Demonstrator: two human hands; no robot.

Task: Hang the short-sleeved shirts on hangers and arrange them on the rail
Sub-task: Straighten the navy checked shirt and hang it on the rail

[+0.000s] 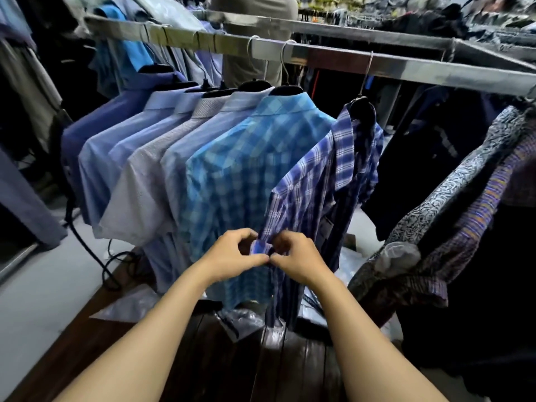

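Purple plaid shirt (pixel 313 181) hangs on a black hanger (pixel 361 107), hooked over the metal rail (pixel 406 69), a bit right of centre and turned partly side-on, collar flopped open. Both hands are on its front edge about halfway down: left hand (pixel 232 256) has fingers curled and thumb pinching a small fold of the plaid, right hand (pixel 295 256) pinches the same edge right beside it, with the thumbs nearly touching. Can't tell whether a button sits between them. Just left, touching the plaid, hangs a turquoise check shirt (pixel 246 158), then a packed row of pale blue shirts (pixel 139 146), all on black hangers on the same rail. There's a gap on the rail to the right, then dark patterned shirts (pixel 452 198). Below are crumpled clear plastic bags (pixel 243 317) on a dark wooden surface (pixel 232 358), and a black cable (pixel 87 245) runs on the grey floor at left.
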